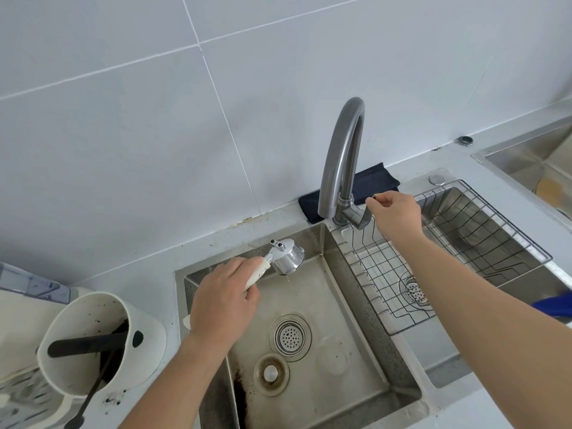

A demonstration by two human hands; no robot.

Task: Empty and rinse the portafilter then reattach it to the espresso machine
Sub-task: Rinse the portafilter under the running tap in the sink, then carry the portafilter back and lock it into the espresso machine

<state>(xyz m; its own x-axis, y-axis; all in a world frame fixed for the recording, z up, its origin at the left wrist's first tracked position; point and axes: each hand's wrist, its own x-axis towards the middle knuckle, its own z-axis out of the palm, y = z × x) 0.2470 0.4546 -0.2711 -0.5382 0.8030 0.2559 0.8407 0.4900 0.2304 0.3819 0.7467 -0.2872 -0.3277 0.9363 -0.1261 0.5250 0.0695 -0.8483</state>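
My left hand (224, 297) grips the cream handle of the portafilter (286, 258). Its shiny metal head hangs tilted over the back of the left sink basin (365, 345), with a drop falling from it. My right hand (394, 212) is at the lever of the grey gooseneck faucet (340, 162), fingers curled and touching the lever's top end. No stream of water shows from the spout. The espresso machine is out of view.
A cream knock box (102, 342) with a black bar and dark grounds stands left of the sink. A wire rack (439, 252) sits in the right basin. A dark cloth (368, 184) lies behind the faucet. Coffee residue stains the left basin's front wall.
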